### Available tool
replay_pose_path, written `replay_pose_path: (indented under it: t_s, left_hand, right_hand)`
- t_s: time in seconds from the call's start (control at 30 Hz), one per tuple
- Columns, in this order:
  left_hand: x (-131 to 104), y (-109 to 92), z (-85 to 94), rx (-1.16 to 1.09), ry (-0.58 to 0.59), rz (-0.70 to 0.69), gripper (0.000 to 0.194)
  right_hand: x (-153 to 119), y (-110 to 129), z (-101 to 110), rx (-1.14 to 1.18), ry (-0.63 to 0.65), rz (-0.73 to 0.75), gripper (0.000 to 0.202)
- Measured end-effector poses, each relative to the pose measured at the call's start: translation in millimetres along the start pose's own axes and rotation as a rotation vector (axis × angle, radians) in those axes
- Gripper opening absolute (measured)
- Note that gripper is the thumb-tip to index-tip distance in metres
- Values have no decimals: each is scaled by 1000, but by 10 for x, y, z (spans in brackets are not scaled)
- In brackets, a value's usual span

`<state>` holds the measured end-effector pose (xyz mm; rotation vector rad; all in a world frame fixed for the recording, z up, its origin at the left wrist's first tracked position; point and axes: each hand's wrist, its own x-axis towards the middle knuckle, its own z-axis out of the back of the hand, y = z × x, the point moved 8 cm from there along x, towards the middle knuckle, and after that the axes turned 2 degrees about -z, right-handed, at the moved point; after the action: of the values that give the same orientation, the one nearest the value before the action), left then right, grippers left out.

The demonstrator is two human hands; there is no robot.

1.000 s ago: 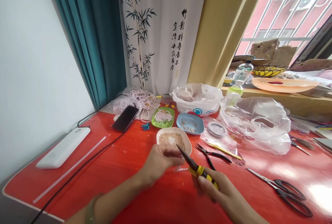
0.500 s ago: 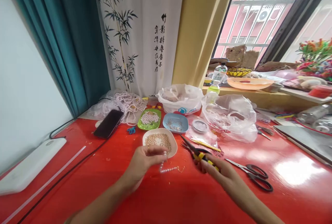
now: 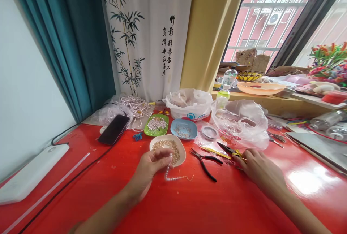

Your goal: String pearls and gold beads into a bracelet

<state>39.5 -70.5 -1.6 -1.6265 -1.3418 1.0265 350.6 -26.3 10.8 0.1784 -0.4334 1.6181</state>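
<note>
My left hand (image 3: pixel 153 165) pinches one end of a pearl bead bracelet (image 3: pixel 172 179) between thumb and fingers. The bracelet's other end, a thin gold chain, trails on the red table. Just behind that hand sits a cream dish (image 3: pixel 181 153) of gold beads. My right hand (image 3: pixel 256 163) is closed around the yellow-and-black handles of long-nosed pliers (image 3: pixel 225 148), low over the table at the right, their jaws pointing left and away. Between the hands lie black-handled pliers (image 3: pixel 205 163), slightly spread. Yellow tweezers (image 3: pixel 214 151) lie by the jaws of the held pliers.
Behind are a green dish (image 3: pixel 149 130) of pearl beads and a blue dish (image 3: pixel 193 131) of small metal findings. White plastic bags (image 3: pixel 238 122) stand at the back. A phone (image 3: pixel 114 130), cable and white power strip (image 3: pixel 35 174) lie at the left.
My right hand has moved right with the yellow-handled pliers and lowered them towards the table. The black-handled pliers now show fully. The scissors seen at the right are no longer visible. My left hand has barely moved.
</note>
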Motion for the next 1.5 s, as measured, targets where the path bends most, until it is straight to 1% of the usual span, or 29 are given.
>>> replay_pose_path:
  t_s: [0.07,0.1,0.17,0.23,0.27,0.33,0.37,0.43,0.5,0.57,0.67,0.7,0.73,0.77,0.8,0.87,0.9,0.93,0.97,1.0,1.03,1.1,1.2,1.27,1.33,1.4,1.5]
  left_hand:
    - [-13,-8,-10,-6,6,5,21]
    - [-18,-12,-15,-6,9,5,21]
    - [-20,-30,-13,-1,6,-5,21]
    - [-17,-62,2,18,-10,-34,23]
    - [-15,-85,13,30,-21,-58,23]
    - [-17,-131,24,62,-31,-104,23]
    - [-22,-149,25,80,-31,-121,23]
    - [-37,-173,20,112,-25,-144,21]
    - [-55,-184,13,135,-19,-158,19]
    - [-67,-193,9,149,-14,-174,17]
    - [-71,-194,6,164,-6,-187,17]
    - [-70,-194,7,170,-6,-189,17]
    - [-69,-196,8,173,-7,-193,17]
    - [-69,-201,9,176,-9,-198,17]
    - [-70,-208,8,179,-10,-205,17]
    - [-77,-229,-3,179,-7,-221,16]
    - [-82,-242,-12,179,-1,-230,15]
    - [-88,-255,-22,179,4,-241,14]
    - [-95,-269,-29,183,7,-251,14]
    - [-101,-282,-32,188,5,-260,13]
    - [-107,-293,-31,196,-1,-267,13]
    - [-114,-299,-16,209,-21,-266,13]
    - [-111,-277,20,202,-48,-232,15]
    - [-105,-265,38,181,-55,-221,17]
    - [-98,-263,50,152,-56,-220,18]
    - [-94,-259,58,114,-57,-211,19]
    - [-95,-248,58,44,-54,-170,20]
  right_hand:
    - [-5,214,168,-75,-72,70,35]
    - [-10,340,247,-51,-102,97,35]
    - [-24,628,313,26,-87,168,37]
    - [-55,918,294,32,-61,251,37]
    - [-75,1028,268,8,-65,273,40]
    - [-116,1177,181,-30,-73,298,47]
    - [-132,1207,135,-40,-80,294,49]
    - [-152,1208,72,-19,-95,276,53]
    - [-143,1151,40,42,-84,253,54]
    - [-103,1060,15,102,-32,218,47]
    - [-27,933,-20,143,54,190,30]
    - [-5,904,-18,151,58,193,28]
    - [13,875,7,154,32,191,27]
    - [27,846,60,145,-30,178,26]
    - [27,825,141,123,-124,162,26]
    - [-40,849,362,74,-370,159,27]
    - [-102,901,464,62,-479,183,28]
    - [-170,978,540,74,-557,232,25]
    - [-224,1073,571,98,-575,300,22]
    - [-254,1163,556,120,-534,355,20]
    - [-263,1240,500,123,-453,389,22]
    - [-253,1310,353,128,-287,384,29]
    - [-196,1236,142,237,-102,291,33]
    - [-137,1119,27,369,-21,208,29]
    - [-69,987,-46,503,-3,132,25]
    - [-5,865,-70,588,-45,85,25]
    - [62,755,-59,581,-99,69,23]
